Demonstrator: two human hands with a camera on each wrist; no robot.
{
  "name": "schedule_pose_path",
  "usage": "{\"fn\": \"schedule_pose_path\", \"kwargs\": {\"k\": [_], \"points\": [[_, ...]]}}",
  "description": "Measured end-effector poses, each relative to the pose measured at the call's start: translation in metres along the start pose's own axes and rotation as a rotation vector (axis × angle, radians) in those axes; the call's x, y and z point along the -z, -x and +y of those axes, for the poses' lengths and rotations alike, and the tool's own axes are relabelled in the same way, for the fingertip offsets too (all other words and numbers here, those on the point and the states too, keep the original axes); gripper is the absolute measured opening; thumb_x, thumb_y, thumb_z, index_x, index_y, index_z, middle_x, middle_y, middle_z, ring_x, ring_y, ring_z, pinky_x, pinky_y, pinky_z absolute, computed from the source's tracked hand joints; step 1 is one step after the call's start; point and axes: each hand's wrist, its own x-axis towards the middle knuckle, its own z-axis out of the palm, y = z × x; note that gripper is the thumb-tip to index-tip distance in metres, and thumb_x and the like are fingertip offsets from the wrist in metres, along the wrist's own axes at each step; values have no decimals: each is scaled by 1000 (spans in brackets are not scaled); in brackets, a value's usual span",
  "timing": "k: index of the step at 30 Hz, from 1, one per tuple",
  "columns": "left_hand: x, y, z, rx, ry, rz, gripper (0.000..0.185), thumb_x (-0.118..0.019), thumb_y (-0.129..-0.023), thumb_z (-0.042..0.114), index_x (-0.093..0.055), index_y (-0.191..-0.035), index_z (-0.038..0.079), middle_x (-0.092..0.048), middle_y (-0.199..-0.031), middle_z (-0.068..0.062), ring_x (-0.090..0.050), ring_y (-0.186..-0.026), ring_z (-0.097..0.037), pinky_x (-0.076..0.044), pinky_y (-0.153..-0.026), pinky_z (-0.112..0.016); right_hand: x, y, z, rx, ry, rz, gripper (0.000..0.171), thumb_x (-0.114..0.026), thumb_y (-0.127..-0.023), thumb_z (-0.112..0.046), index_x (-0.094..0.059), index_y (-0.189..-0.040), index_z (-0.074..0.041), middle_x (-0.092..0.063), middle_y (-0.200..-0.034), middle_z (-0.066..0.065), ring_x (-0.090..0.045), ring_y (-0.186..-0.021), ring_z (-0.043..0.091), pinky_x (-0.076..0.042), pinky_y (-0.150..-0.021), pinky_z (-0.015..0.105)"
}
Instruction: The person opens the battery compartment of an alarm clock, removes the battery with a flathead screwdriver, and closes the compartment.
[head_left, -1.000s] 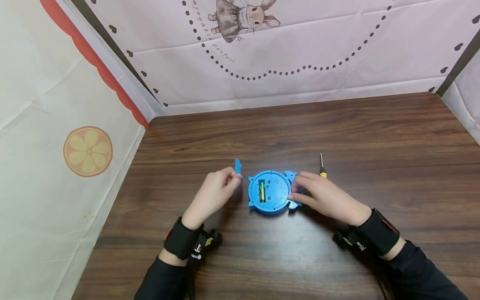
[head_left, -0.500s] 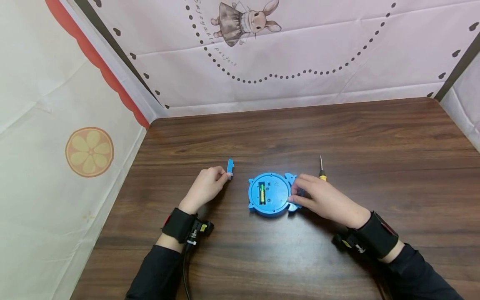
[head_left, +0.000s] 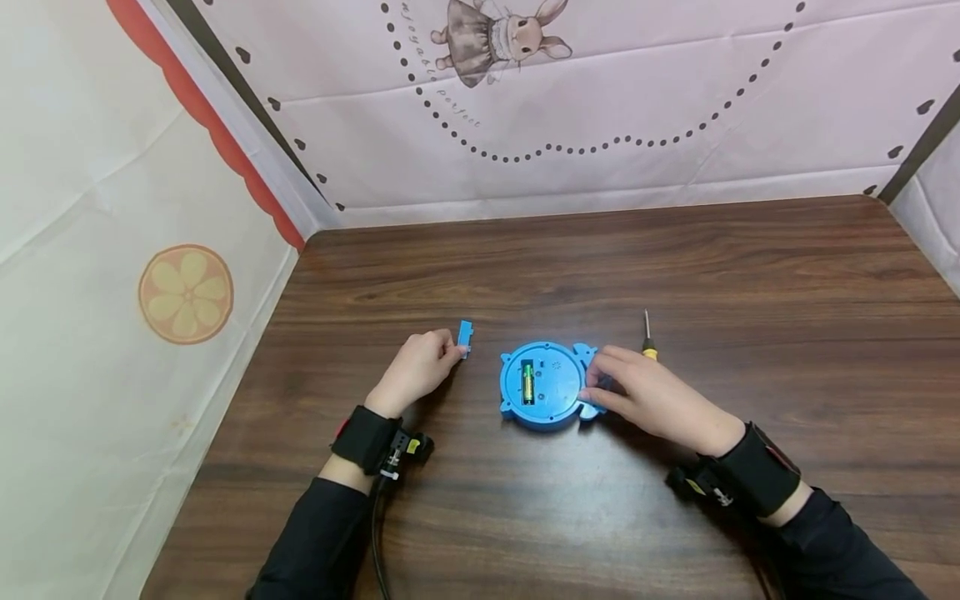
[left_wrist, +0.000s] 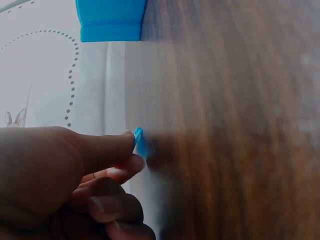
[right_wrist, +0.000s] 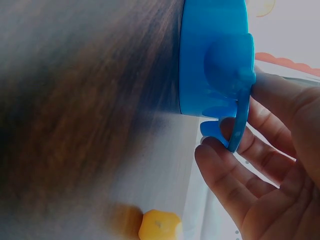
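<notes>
A round blue toy clock [head_left: 542, 385] lies face down on the wooden table [head_left: 675, 275], its battery bay open with a green battery [head_left: 528, 382] inside. My right hand [head_left: 645, 396] grips the clock's right edge, fingers curled round its blue tab [right_wrist: 239, 105]. My left hand [head_left: 417, 371] is to the clock's left and pinches a small blue cover [head_left: 465, 337] between thumb and fingers, low over the table; the cover [left_wrist: 138, 142] shows at my fingertips in the left wrist view.
A small screwdriver [head_left: 648, 337] with a yellow handle [right_wrist: 160, 226] lies just behind my right hand. Fabric walls close in the table at the back and left; a cable runs from my left wrist band [head_left: 367, 439].
My left hand has carried the blue cover leftwards away from the clock and lower toward the table. My right hand has stayed on the clock.
</notes>
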Motion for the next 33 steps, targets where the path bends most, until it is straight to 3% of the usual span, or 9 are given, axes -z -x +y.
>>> {"fn": "schedule_pose_path", "kwargs": {"k": [9, 20, 26, 30, 33], "points": [[1, -1, 3, -34, -11, -8, 32, -58, -104, 19, -50, -75, 8, -38, -58, -1, -37, -49, -15, -30, -51, -27, 3, 0, 0, 8, -1, 2, 11, -68, -99, -24, -60, -92, -21, -51, -89, -9, -47, -76, 8, -43, -68, 28], [-1, -3, 7, -21, -36, -17, 29, -56, -105, 20, -51, -79, 8, -43, -63, -3, -39, -52, -16, -31, -53, -28, 3, 1, 1, 8, 0, 7, 11, -68, -99, -23, -60, -91, -21, -51, -88, -9, -47, -75, 8, -43, -67, 27], [3, 3, 12, -12, 61, 7, 28, -55, -106, 23, -55, -83, 7, -39, -58, 0, -36, -49, -15, -30, -50, -28, 3, 3, 2, 6, -3, 12, 12, -68, -99, -24, -60, -91, -21, -50, -87, -10, -47, -75, 7, -44, -68, 27], [6, 16, 21, -75, 140, 6, 30, -55, -106, 32, -63, -91, 8, -43, -57, 2, -38, -47, -15, -32, -48, -28, 2, 2, 2, 16, -7, 10, 11, -68, -99, -24, -60, -92, -21, -50, -88, -10, -47, -75, 7, -43, -68, 27], [3, 30, 31, -165, 122, -79, 32, -57, -103, 44, -68, -97, 14, -49, -59, 5, -42, -49, -11, -35, -49, -27, 2, 2, 2, 18, -8, 9, 11, -67, -99, -24, -60, -92, -22, -50, -88, -10, -47, -75, 7, -43, -67, 27]]}}
